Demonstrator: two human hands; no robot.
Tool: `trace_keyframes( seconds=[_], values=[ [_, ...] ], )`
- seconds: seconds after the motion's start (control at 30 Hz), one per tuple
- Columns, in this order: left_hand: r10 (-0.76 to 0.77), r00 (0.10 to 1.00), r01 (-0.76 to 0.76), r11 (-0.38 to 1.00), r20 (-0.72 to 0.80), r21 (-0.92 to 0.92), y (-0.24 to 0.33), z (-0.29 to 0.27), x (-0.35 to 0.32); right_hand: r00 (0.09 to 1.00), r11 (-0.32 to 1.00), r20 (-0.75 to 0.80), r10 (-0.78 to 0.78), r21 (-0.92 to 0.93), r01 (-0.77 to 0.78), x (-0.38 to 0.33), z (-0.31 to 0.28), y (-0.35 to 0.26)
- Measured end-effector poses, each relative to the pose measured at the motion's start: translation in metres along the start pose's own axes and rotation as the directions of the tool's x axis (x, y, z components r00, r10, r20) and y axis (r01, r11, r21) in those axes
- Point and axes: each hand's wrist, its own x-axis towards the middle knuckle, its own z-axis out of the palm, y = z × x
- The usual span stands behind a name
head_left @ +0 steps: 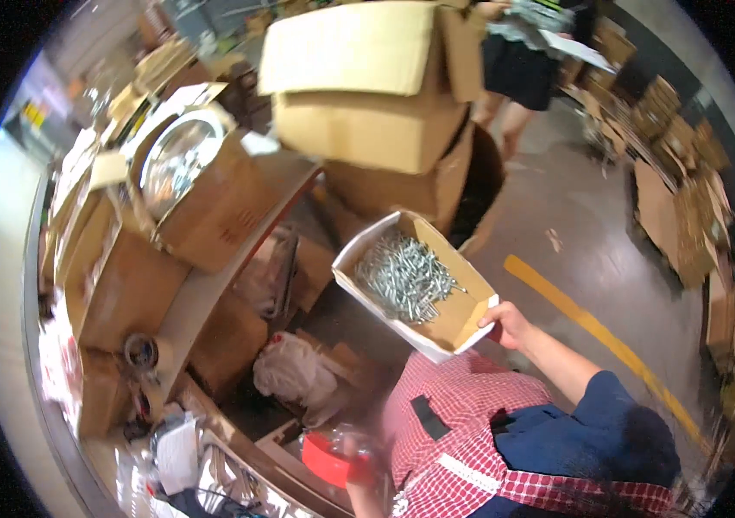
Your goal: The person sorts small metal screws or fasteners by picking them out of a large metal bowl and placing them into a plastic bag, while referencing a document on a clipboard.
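Observation:
My right hand (508, 325) grips the near right corner of a shallow open cardboard box (462, 332), white outside and brown inside. The box is held up in front of my body, tilted. Inside it lies a loose heap of silver screws (409, 274), mostly toward the far left end, with bare cardboard at the near end. My left hand (355, 470) is low, at a red plastic object (326, 460) beside the workbench. Blur and the red plastic hide its fingers, so I cannot tell whether it holds that object.
A cluttered workbench (190, 315) runs along the left, with an open carton (212, 207) holding a bag of small parts, and a tape roll (140, 350). Large stacked cartons (359, 129) stand ahead. Another person (518, 65) stands beyond them. Flattened cardboard (678, 224) lines the right wall.

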Motion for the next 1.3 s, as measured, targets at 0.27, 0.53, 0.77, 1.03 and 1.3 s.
trace_keyframes(
  seconds=[0.27, 0.53, 0.77, 1.03, 1.3],
  values=[
    [-0.214, 0.848, -0.241, 0.658, 0.484, 0.713, 0.017, 0.102, 0.017, 0.917, 0.95, -0.254, -0.308, -0.038, 0.309, -0.047, -0.04, -0.054],
    [-0.638, -0.013, -0.996, 0.079, 0.77, 0.048, -0.103, 0.318, -0.05, 0.83, 0.854, -0.25, -0.498, 0.026, 0.52, -0.071, -0.178, -0.1],
    [-0.714, -0.064, -0.98, -0.087, 0.697, -0.179, -0.179, 0.39, -0.068, 0.756, 0.803, -0.323, -0.57, -0.026, 0.595, -0.074, -0.216, -0.141],
    [-0.887, 0.003, -0.949, -0.149, 0.462, -0.278, -0.234, 0.469, -0.048, 0.678, 0.679, -0.33, -0.657, 0.131, 0.722, -0.079, -0.244, -0.14],
    [-0.995, 0.056, -0.995, -0.062, 0.088, -0.074, -0.25, 0.557, -0.024, 0.622, 0.64, -0.434, -0.652, 0.127, 0.758, -0.068, -0.233, -0.17]
  ],
)
